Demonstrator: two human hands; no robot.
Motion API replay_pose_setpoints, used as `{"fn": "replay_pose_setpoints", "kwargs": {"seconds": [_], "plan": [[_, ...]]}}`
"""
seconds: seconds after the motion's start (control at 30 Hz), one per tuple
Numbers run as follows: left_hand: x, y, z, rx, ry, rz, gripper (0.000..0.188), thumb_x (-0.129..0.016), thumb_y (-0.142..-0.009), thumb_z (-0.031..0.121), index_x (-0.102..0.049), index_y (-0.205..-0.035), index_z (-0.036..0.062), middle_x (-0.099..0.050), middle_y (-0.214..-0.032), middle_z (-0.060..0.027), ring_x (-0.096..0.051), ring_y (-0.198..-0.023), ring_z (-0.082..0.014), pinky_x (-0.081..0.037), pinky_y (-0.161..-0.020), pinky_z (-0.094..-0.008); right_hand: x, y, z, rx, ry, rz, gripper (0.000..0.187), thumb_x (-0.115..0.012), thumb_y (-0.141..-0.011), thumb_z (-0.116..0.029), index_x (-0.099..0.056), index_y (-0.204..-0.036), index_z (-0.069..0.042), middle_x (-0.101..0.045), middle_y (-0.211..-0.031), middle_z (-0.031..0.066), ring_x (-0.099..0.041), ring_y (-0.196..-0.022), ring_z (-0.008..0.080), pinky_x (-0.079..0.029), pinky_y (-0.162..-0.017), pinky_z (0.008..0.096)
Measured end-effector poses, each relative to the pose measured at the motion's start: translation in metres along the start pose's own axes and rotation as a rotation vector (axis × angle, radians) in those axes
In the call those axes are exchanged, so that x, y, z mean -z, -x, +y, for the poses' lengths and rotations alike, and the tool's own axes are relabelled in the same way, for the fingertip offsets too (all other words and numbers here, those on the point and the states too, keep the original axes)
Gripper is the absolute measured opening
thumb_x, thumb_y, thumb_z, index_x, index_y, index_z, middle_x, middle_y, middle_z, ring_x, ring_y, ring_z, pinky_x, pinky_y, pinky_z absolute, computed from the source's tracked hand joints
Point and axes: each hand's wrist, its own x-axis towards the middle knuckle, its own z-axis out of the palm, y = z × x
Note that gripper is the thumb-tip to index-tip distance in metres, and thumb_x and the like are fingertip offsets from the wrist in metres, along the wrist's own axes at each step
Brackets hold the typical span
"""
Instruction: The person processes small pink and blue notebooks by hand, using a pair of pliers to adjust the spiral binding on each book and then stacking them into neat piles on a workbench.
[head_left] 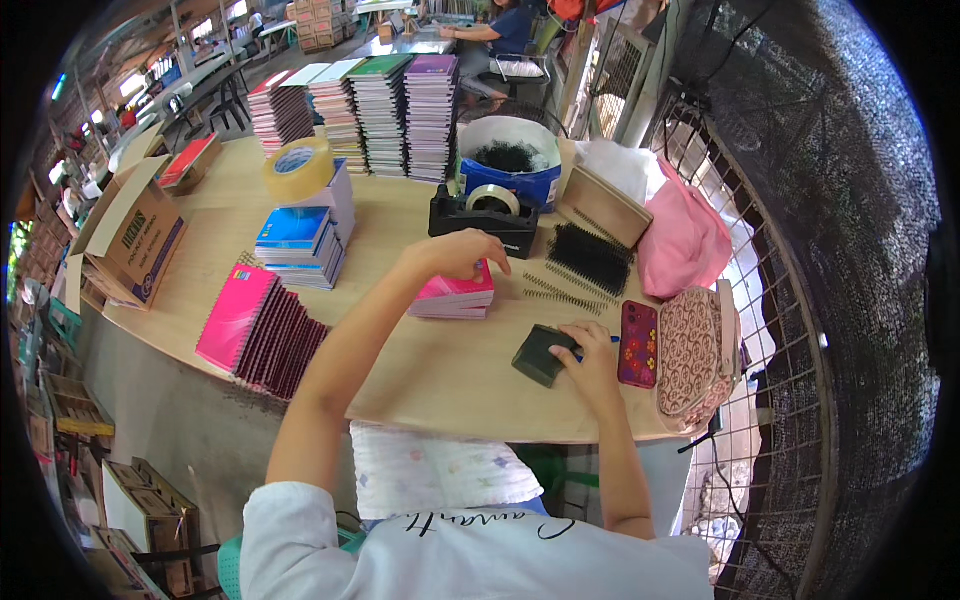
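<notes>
My left hand (465,253) reaches over a short stack of pink notebooks (452,298), fingers bent downward and apart, with nothing visible in them. Just beyond it stands a black tape dispenser (480,240) with a roll of tape. Near the table's front, my right hand (592,358) grips the right edge of a dark green, box-like block (541,357). A thin blue item shows partly beside that hand. Several loose black wire spirals (562,294) lie beyond the right hand, next to a dense bundle of black spirals (588,262).
Leaning pink notebooks (240,320) and blue notebooks (296,240) stand left, with a wide tape roll (299,168) behind. Tall notebook stacks (380,115) line the back. A carton (135,235) is at far left. A phone (638,344) and patterned pouch (692,360) lie right, beside wire mesh.
</notes>
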Motion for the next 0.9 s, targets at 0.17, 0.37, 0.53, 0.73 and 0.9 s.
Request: {"fn": "replay_pose_setpoints", "kwargs": {"seconds": [0.17, 0.37, 0.53, 0.73, 0.9], "plan": [[0.006, -0.04, -0.029, 0.125, 0.064, -0.418, 0.034, -0.075, -0.071, 0.003, -0.07, -0.104, 0.0107, -0.07, -0.095, -0.0048, -0.065, -0.094, -0.023, -0.049, -0.083, -0.0366, 0.004, -0.037, 0.008, 0.123, 0.128, 0.002, 0.019, -0.072, -0.077, -0.011, -0.07, -0.095, -0.006, -0.063, -0.094, 0.01, -0.057, -0.1, 0.0287, -0.047, -0.087, 0.0387], [0.008, -0.052, -0.032, 0.091, 0.059, -0.445, 0.024, -0.075, -0.073, 0.006, -0.066, -0.095, 0.0089, -0.07, -0.09, -0.0028, -0.066, -0.088, -0.0228, -0.048, -0.079, -0.0382, -0.026, -0.089, 0.02, 0.188, 0.357, -0.066, 0.022, -0.07, -0.078, -0.012, -0.066, -0.099, -0.008, -0.06, -0.101, 0.0114, -0.055, -0.103, 0.0283, -0.047, -0.087, 0.0421], [0.035, -0.021, -0.002, 0.057, -0.255, -0.095, 0.021, -0.068, -0.078, 0.005, -0.059, -0.096, 0.0102, -0.068, -0.086, -0.0032, -0.065, -0.085, -0.0227, -0.041, -0.101, -0.0452, -0.044, -0.1, 0.027, 0.239, 0.663, -0.017, 0.023, -0.068, -0.08, -0.013, -0.061, -0.101, -0.007, -0.055, -0.101, 0.0107, -0.053, -0.104, 0.0301, -0.043, -0.089, 0.0483], [0.025, 0.066, 0.117, 0.261, -0.132, 0.662, 0.06, -0.055, -0.074, -0.011, -0.057, -0.126, 0.0188, -0.063, -0.09, -0.0083, -0.062, -0.081, -0.0291, -0.049, -0.073, -0.0393, -0.007, -0.103, 0.037, 0.247, 0.516, 0.058, 0.03, -0.067, -0.082, -0.017, -0.056, -0.107, -0.007, -0.059, -0.097, 0.0123, -0.06, -0.093, 0.0313, -0.043, -0.093, 0.0486], [-0.088, 0.12, 0.118, 0.45, 0.185, 1.114, 0.072, -0.044, -0.068, -0.023, -0.064, -0.125, 0.0167, -0.06, -0.094, -0.0119, -0.059, -0.079, -0.0232, -0.048, -0.068, -0.0282, 0.022, -0.071, -0.049, 0.416, 0.115, -0.18, 0.038, -0.072, -0.079, -0.024, -0.06, -0.111, -0.006, -0.06, -0.108, 0.0134, -0.061, -0.097, 0.0337, -0.05, -0.086, 0.0421]]}}
